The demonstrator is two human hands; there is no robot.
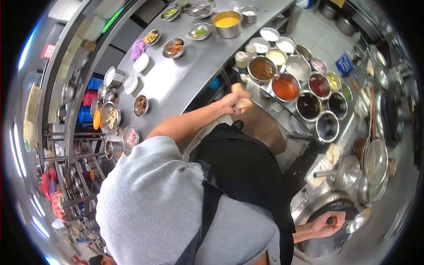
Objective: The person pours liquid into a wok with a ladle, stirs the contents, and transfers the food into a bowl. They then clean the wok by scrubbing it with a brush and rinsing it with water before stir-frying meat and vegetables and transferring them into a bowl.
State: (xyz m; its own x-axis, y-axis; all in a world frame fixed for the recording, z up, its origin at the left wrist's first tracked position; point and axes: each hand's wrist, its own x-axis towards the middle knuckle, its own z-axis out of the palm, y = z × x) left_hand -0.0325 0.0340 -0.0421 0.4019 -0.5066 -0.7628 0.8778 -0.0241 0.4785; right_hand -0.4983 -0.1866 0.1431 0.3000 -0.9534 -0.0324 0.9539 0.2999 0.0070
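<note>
My left hand (229,102) is closed round a pale tan, elongated thing (242,105), held above the floor between the steel counter and the sauce pots. Motion blur hides what kind of thing it is. Low on the right, my right hand (324,225) makes a fist round a brown handle (331,220), whose round end points up at me. That fist is over a dark wok (312,215) on the stove. Just beside it shows a shiny metal ladle bowl (356,223); how it joins the handle is hidden.
Pots of sauces, one bright orange-red (285,86), crowd a stand ahead. Strainers (376,161) lie right of the wok. Bowls of food (173,47) and a pot of yellow liquid (227,24) stand on the steel counter (170,95). Brown cardboard (263,128) covers some floor.
</note>
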